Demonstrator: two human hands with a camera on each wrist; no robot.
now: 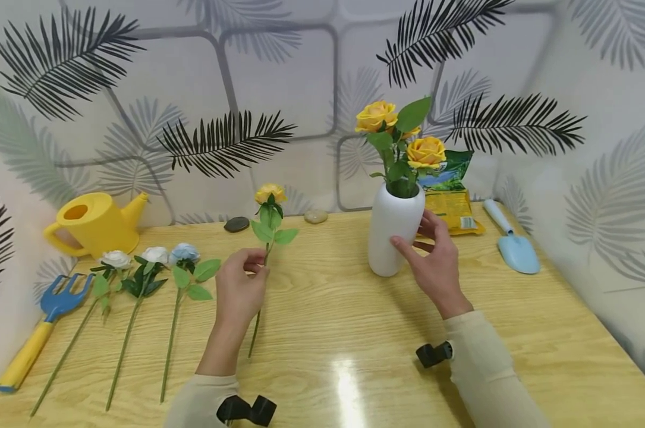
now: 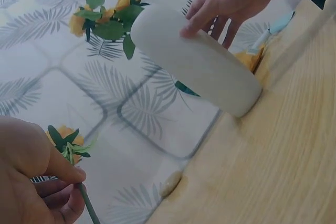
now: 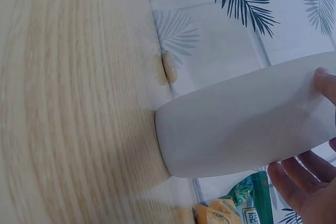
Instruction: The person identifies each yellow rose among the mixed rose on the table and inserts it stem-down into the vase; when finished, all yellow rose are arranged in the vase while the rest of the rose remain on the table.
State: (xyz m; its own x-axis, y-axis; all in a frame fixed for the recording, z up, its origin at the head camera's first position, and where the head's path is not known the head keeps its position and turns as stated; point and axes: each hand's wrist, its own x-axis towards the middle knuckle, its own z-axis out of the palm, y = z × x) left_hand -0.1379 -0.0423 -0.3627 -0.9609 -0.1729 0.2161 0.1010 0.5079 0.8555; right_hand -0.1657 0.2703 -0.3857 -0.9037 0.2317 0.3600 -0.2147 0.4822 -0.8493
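Between thumb and fingers, my left hand (image 1: 241, 286) pinches the green stem of a single yellow rose (image 1: 270, 194). The bloom points up and the stem slants down toward me. My right hand (image 1: 436, 266) grips the right side of a white vase (image 1: 390, 229), thumb in front and fingers reaching behind it. The vase stands on the table with several yellow roses (image 1: 426, 152) in its mouth; their lower stems are hidden inside. In the left wrist view, the thumb and fingertips meet on the held rose's stem (image 2: 88, 203). The vase wall (image 3: 241, 119) fills much of the right wrist view.
White roses (image 1: 155, 255) and a pale blue rose (image 1: 184, 252) lie at the left, beside a blue hand fork (image 1: 60, 300) and yellow watering can (image 1: 100, 223). Dark and pale stones (image 1: 315, 216) lie by the wall. Behind the vase are packets (image 1: 450, 208); a blue trowel (image 1: 517, 252) lies right.
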